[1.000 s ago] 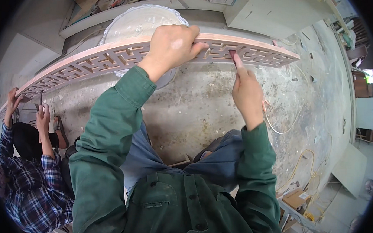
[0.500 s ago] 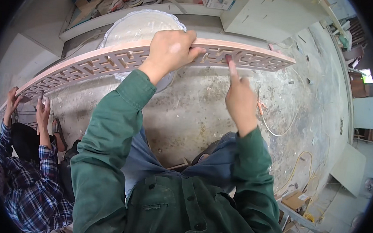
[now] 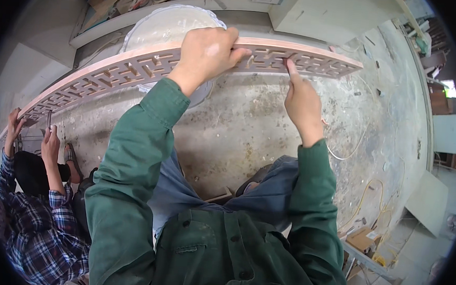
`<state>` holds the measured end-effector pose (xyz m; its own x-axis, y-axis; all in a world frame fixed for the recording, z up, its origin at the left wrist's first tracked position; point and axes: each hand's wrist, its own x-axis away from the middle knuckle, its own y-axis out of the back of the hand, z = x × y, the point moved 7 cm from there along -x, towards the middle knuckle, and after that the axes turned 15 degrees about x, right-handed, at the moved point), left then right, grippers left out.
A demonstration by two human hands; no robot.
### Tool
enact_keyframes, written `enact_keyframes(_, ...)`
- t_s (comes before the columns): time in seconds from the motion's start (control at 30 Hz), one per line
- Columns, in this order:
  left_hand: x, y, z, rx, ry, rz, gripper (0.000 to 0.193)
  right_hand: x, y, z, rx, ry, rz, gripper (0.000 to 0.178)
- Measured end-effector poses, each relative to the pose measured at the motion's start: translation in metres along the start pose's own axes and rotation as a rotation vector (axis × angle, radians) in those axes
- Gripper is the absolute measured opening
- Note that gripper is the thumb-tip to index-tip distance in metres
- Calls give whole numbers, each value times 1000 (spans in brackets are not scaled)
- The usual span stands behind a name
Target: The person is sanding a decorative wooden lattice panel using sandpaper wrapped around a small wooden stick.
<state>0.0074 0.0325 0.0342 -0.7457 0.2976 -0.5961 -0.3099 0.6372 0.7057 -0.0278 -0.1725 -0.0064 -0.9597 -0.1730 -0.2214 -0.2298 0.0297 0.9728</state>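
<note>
A long pinkish wooden fretwork panel with cut-out lattice patterns stretches across the view from far left to upper right. My left hand grips its upper edge near the middle, fingers curled over the top. My right hand is just below the panel, pressing a small thin tool into a cut-out of the lattice. Both my sleeves are green. At the far left a co-worker in a plaid shirt has both hands raised to the panel's left end, one hand holding a small tool.
A round white basin sits behind the panel. The dusty concrete floor carries a thin white cord and a yellow cable. Cluttered shelves run along the top, a pale cabinet at upper right, boards and a cardboard box at lower right.
The panel's right end has shifted slightly left and up in the view. My right hand moved a little up along the lattice; my left hand keeps its grip.
</note>
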Motion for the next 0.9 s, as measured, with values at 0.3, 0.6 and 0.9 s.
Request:
enact_keyframes(0.3, -2, 0, 3, -38, -16, -40, 40, 24, 2, 2, 28, -74, 87, 56)
enact_keyframes(0.6, 0, 0, 5, -70, 5, -18, 42, 22, 7, -9, -220, -40, 8, 51)
enact_keyframes(0.9, 0, 1, 4, -53, -21, -25, 42, -1, -7, 19, -39, -60, 2, 66)
